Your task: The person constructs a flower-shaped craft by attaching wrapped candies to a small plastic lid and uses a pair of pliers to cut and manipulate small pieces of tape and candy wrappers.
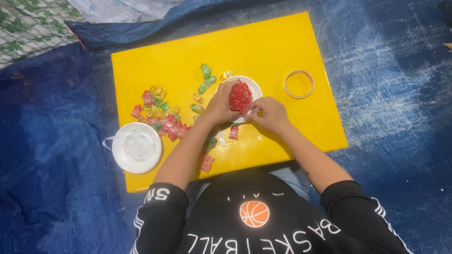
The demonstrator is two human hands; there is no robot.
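A red crinkly ball of wrapped pieces (241, 96) sits on a white round lid (254, 86) on a yellow board (263, 47). My left hand (219, 106) grips the ball's left side. My right hand (270, 114) touches its lower right edge with pinched fingertips. Several loose red, green and yellow wrapped pieces (160, 113) lie scattered to the left of my hands. A red piece (234, 132) lies just below the lid, another (207, 162) near the board's front edge.
A white lidded container with a handle (136, 147) rests at the board's front left corner. A tape ring (299, 84) lies to the right of the lid. Blue tarpaulin (391, 94) surrounds the board; patterned cloth (28, 23) lies at the far left.
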